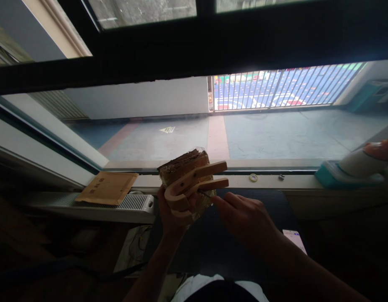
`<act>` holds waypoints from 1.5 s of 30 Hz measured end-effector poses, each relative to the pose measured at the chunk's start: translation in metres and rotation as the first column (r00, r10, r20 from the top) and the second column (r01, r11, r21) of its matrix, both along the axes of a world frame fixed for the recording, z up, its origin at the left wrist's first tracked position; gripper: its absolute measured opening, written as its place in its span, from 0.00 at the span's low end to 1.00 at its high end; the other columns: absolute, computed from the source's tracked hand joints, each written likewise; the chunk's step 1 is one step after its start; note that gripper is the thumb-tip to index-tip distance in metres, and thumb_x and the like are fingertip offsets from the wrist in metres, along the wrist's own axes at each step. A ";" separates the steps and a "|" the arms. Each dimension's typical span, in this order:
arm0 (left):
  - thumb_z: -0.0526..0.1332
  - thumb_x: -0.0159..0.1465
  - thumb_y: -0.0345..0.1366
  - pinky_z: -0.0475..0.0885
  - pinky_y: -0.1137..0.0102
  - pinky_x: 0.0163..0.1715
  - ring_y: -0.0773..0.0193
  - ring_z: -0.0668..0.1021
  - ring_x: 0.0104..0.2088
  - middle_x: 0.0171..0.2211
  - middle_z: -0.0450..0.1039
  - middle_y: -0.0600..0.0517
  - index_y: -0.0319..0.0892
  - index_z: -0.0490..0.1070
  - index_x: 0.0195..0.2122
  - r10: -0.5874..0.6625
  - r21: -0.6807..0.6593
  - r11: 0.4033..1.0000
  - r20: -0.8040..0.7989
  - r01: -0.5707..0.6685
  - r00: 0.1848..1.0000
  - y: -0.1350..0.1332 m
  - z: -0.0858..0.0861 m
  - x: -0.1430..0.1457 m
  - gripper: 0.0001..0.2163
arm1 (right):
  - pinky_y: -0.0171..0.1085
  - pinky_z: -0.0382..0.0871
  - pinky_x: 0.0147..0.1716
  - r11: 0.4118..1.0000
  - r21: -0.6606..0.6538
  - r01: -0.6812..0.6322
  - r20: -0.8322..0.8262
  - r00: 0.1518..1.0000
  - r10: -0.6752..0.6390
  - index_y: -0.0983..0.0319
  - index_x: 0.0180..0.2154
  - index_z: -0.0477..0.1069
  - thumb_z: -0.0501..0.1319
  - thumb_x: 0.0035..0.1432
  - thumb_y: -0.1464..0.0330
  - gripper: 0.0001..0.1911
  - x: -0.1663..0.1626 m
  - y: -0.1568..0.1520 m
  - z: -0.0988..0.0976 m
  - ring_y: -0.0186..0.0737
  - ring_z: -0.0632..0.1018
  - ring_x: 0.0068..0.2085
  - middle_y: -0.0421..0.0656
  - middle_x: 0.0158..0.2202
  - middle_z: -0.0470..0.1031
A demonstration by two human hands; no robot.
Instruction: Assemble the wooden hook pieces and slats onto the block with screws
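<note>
My left hand (pixel 171 216) is closed from below around a pale wooden piece (pixel 180 186) with curved, hook-like ends and two straight prongs pointing right. Small dark holes show along its upper bar. Behind the wood, in the same grasp, is a brownish block (pixel 184 161) in shiny clear wrapping. My right hand (pixel 239 212) pinches a thin dark rod (pixel 207 194), whose far end meets the lower prong near a hole. Fingers hide the rod's other end, so its exact kind does not show. Both hands are above a dark table (pixel 219 251).
A brown envelope (pixel 107 188) lies on a white radiator (pixel 135 202) at left. On the windowsill (pixel 238 181) sit a small roll of tape (pixel 253 178), a small dark item (pixel 281 178) and a teal container (pixel 329 174). A phone (pixel 294 240) rests on the table's right side.
</note>
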State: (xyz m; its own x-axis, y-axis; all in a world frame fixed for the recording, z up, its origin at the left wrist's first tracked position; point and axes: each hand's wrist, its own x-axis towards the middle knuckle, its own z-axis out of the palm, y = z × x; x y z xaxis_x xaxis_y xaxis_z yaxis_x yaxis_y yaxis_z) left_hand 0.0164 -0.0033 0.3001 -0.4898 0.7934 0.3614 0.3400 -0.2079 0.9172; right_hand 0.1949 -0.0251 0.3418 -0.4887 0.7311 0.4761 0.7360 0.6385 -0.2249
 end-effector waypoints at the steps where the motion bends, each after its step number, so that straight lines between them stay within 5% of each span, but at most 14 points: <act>1: 0.71 0.41 0.36 0.71 0.63 0.42 0.56 0.75 0.41 0.41 0.72 0.48 0.41 0.63 0.48 0.006 0.016 1.000 0.013 -0.007 1.000 0.000 0.001 0.001 0.31 | 0.29 0.57 0.22 0.998 -0.064 0.006 -0.066 0.998 -0.010 0.61 0.43 0.72 0.55 0.58 0.75 0.13 -0.001 0.001 -0.002 0.28 0.68 0.24 0.40 0.28 0.72; 5: 0.71 0.42 0.36 0.71 0.64 0.42 0.56 0.75 0.42 0.41 0.72 0.47 0.39 0.63 0.49 0.004 0.103 0.995 0.033 -0.008 0.999 0.001 0.001 0.004 0.32 | 0.30 0.64 0.28 0.955 -0.298 -0.008 -0.291 0.953 -0.083 0.58 0.44 0.72 0.56 0.56 0.72 0.13 -0.002 0.003 -0.007 0.32 0.75 0.30 0.41 0.34 0.76; 9: 0.70 0.43 0.37 0.71 0.63 0.44 0.56 0.74 0.43 0.43 0.71 0.47 0.40 0.64 0.47 0.028 0.055 0.998 0.047 -0.031 0.999 0.001 -0.005 0.003 0.29 | 0.34 0.66 0.27 0.930 -0.362 0.058 -0.212 0.967 -0.143 0.58 0.50 0.66 0.58 0.55 0.68 0.19 0.000 0.001 -0.001 0.37 0.76 0.29 0.42 0.34 0.77; 12: 0.70 0.43 0.38 0.71 0.61 0.45 0.55 0.74 0.44 0.42 0.71 0.47 0.40 0.64 0.46 0.036 -0.013 0.999 0.033 -0.035 0.999 -0.001 -0.008 -0.001 0.28 | 0.33 0.65 0.25 0.951 -0.301 0.065 -0.157 0.981 -0.117 0.59 0.54 0.61 0.59 0.54 0.68 0.25 0.004 -0.004 0.007 0.36 0.75 0.29 0.43 0.37 0.76; 16: 0.70 0.44 0.37 0.73 0.62 0.42 0.57 0.76 0.42 0.41 0.71 0.47 0.41 0.63 0.45 0.005 -0.010 1.000 0.013 -0.005 1.000 -0.002 -0.007 -0.003 0.27 | 0.30 0.61 0.23 0.998 -0.057 -0.007 -0.061 0.998 0.004 0.62 0.46 0.67 0.55 0.57 0.75 0.14 0.011 -0.008 0.009 0.31 0.72 0.28 0.42 0.34 0.73; 21: 0.70 0.45 0.37 0.74 0.62 0.40 0.56 0.76 0.42 0.43 0.71 0.47 0.42 0.63 0.46 0.001 0.022 1.000 0.049 -0.002 0.999 -0.003 -0.002 0.000 0.27 | 0.31 0.57 0.23 0.986 0.162 -0.033 0.081 0.996 0.020 0.65 0.48 0.68 0.54 0.59 0.76 0.15 0.017 -0.007 0.003 0.31 0.68 0.26 0.41 0.29 0.70; 25: 0.70 0.44 0.36 0.74 0.63 0.40 0.56 0.76 0.41 0.43 0.72 0.47 0.41 0.64 0.45 -0.019 0.009 1.000 0.037 0.019 0.999 -0.004 0.000 0.002 0.27 | 0.31 0.56 0.22 0.991 0.134 0.002 0.042 0.999 -0.008 0.63 0.47 0.69 0.54 0.60 0.75 0.14 0.015 -0.009 0.001 0.30 0.68 0.25 0.40 0.27 0.70; 32: 0.70 0.44 0.38 0.73 0.64 0.40 0.55 0.76 0.42 0.44 0.71 0.47 0.42 0.62 0.49 -0.018 0.034 0.999 0.078 0.016 0.997 -0.006 -0.001 0.006 0.31 | 0.29 0.61 0.23 0.978 -0.207 0.034 -0.212 0.974 -0.079 0.61 0.48 0.68 0.52 0.62 0.69 0.13 0.012 -0.014 0.002 0.30 0.71 0.26 0.42 0.30 0.73; 40: 0.70 0.45 0.37 0.73 0.61 0.41 0.55 0.76 0.41 0.40 0.72 0.48 0.41 0.64 0.43 -0.007 -0.002 1.000 -0.003 0.007 1.000 -0.009 0.000 0.006 0.24 | 0.30 0.55 0.22 0.988 0.147 -0.041 0.089 0.996 0.028 0.61 0.46 0.70 0.53 0.60 0.76 0.14 0.020 -0.016 0.012 0.29 0.66 0.25 0.40 0.28 0.70; 45: 0.70 0.44 0.36 0.73 0.62 0.41 0.56 0.76 0.41 0.41 0.72 0.48 0.42 0.63 0.44 -0.002 0.018 1.000 0.011 0.002 1.000 -0.009 0.000 0.007 0.26 | 0.31 0.57 0.22 0.985 0.163 -0.055 0.051 0.998 0.047 0.63 0.45 0.70 0.53 0.60 0.76 0.14 0.020 -0.017 0.006 0.30 0.67 0.25 0.40 0.27 0.70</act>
State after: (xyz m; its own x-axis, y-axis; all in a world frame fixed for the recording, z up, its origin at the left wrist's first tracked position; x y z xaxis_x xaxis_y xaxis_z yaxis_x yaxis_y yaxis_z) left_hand 0.0234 -0.0120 0.2996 -0.4919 0.7880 0.3702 0.3297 -0.2250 0.9169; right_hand 0.2153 -0.0421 0.3479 -0.5479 0.6183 0.5635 0.7086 0.7010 -0.0803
